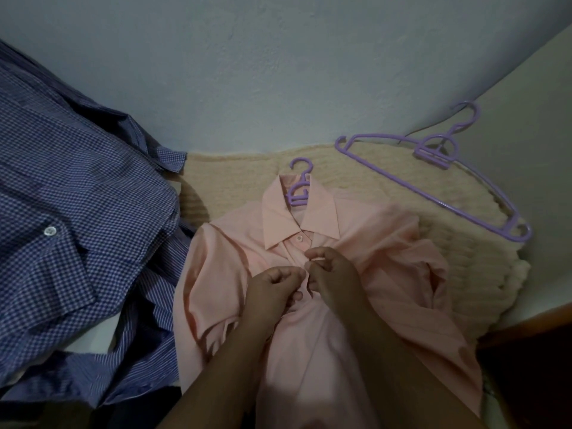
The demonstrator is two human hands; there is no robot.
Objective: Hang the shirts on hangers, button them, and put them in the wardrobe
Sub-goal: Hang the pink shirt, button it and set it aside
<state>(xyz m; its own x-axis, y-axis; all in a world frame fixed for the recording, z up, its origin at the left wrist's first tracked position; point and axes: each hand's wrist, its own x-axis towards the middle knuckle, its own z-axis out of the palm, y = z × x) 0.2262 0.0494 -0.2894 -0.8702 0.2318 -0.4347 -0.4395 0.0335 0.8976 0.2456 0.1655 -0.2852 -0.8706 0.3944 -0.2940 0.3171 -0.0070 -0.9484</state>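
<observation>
While both hands pinch (fingers curled), pink shirt placket.

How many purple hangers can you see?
2: one hanger is inside the pink shirt, its hook poking out at the collar; the spare hanger lies on the cream blanket. Others may be hidden.

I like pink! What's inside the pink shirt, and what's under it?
Inside the pink shirt is a purple hanger; only its hook and neck poke out at the collar, the arms are covered. Under it lies a cream fuzzy blanket. Both hands, left and right, pinch its front.
</observation>
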